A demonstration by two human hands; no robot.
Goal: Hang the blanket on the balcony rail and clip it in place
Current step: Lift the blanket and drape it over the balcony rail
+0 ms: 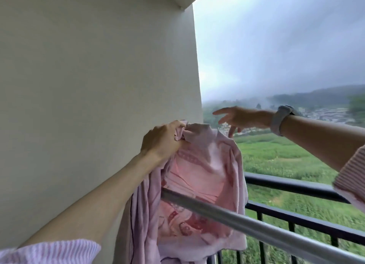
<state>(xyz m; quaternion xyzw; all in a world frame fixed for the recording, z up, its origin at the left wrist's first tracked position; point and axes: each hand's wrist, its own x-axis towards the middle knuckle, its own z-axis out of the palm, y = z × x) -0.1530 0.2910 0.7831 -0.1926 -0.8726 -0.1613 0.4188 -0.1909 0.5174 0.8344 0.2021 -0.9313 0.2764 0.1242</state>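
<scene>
A pink blanket [199, 176] with a red printed pattern hangs bunched in the air beside the wall, above and across the silver pole [246, 224]. My left hand [163, 140] grips its top edge in a fist. My right hand [237, 118] is stretched out past the blanket's upper right corner, fingers spread and relaxed, with one fingertip at or near the cloth edge. It holds nothing. A watch sits on that wrist. The black balcony rail [296, 186] runs behind and below the blanket. No clip is in view.
A plain cream wall [98, 85] fills the left half, right beside the blanket. Black vertical bars [260, 242] stand under the rail. Beyond the rail lie green fields, distant houses and a grey sky.
</scene>
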